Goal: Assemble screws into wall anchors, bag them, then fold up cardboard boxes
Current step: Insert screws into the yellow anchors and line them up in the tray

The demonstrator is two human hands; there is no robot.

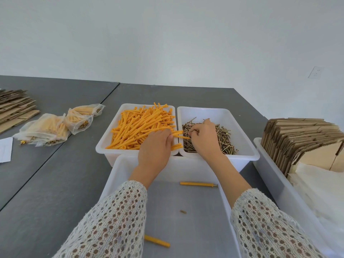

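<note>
My left hand (155,146) grips an orange wall anchor (177,134) that points right over the rim between two white bins. My right hand (203,138) pinches a screw (188,132) whose tip meets the anchor's open end. The left bin (104,144) holds several orange anchors (141,127). The right bin (247,146) holds a heap of brass screws (226,140). A larger white bin (119,174) in front of me holds two assembled anchors (198,183) (157,240) and a small loose brass piece (183,211).
Filled clear bags of anchors and screws (54,127) lie on the grey table at left, beside flat cardboard (14,107) and a white paper (5,149). A white tray (275,185) at right holds upright flattened boxes (301,138) and clear bags (320,185).
</note>
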